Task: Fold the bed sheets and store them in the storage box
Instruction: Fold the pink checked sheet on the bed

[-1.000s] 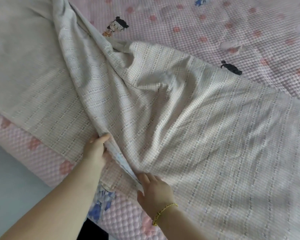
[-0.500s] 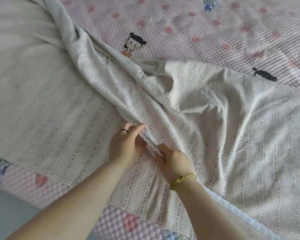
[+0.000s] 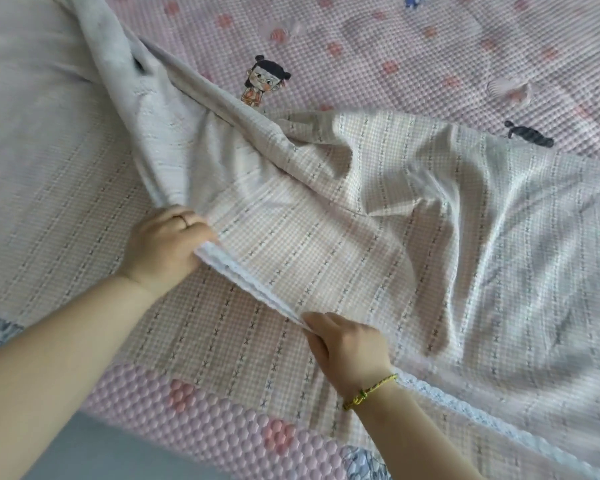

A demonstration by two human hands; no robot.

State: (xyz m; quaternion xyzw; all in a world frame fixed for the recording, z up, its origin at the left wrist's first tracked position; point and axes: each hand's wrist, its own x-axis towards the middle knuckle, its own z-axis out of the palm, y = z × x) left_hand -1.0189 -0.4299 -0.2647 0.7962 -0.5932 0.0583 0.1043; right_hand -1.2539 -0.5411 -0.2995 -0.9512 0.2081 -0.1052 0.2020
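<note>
Pink quilted bed (image 3: 222,434); both hands, left (image 3: 165,245) and right (image 3: 349,348), pinch checked sheet (image 3: 326,244) white hem.

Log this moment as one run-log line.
stage: folding | left hand: grips white hem | right hand: pinches same hem | bed sheet: rumpled, partly lifted, on pink bed cover

view: head-worn | faces: forward, down | range: near, over bed (image 3: 430,46) | views: one

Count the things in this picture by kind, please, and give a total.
Sheet: 1
Quilt: 1
Hands: 2, left hand and right hand
Bracelet: 1
Ring: 1
Total: 6
</note>
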